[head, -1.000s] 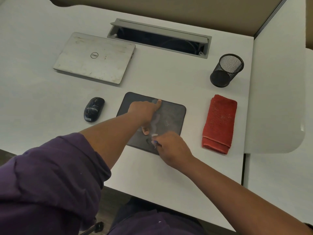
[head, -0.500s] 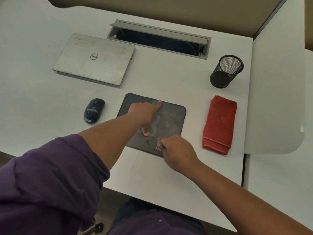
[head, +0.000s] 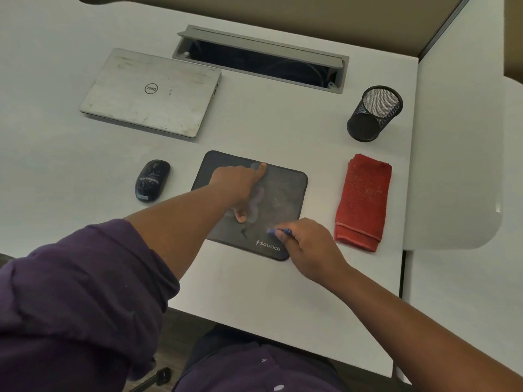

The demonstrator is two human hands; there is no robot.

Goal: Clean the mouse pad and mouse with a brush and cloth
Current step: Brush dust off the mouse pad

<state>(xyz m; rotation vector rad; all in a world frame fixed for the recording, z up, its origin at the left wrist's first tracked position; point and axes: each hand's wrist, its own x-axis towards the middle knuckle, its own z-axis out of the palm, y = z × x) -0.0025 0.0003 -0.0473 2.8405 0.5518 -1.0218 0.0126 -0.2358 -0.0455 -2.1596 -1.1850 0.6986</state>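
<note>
A dark dusty mouse pad [head: 285, 193] lies in the middle of the white desk. My left hand [head: 240, 185] rests flat on its left half, fingers spread, holding nothing. My right hand [head: 308, 244] is at the pad's near right corner, closed around a small blue-handled brush [head: 278, 231] whose blurred tip touches the pad. A black mouse [head: 152, 180] sits to the left of the pad. A folded red cloth [head: 363, 202] lies to the right of it.
A closed silver laptop [head: 150, 91] lies at the back left. A grey cable hatch [head: 260, 59] is open at the back. A black mesh pen cup [head: 373, 113] stands at the back right. The desk's right edge [head: 407, 193] runs just beyond the cloth.
My right hand with the brush has swept rightward and toward me across the pad's near edge, uncovering the printed logo. My left hand has stayed in place.
</note>
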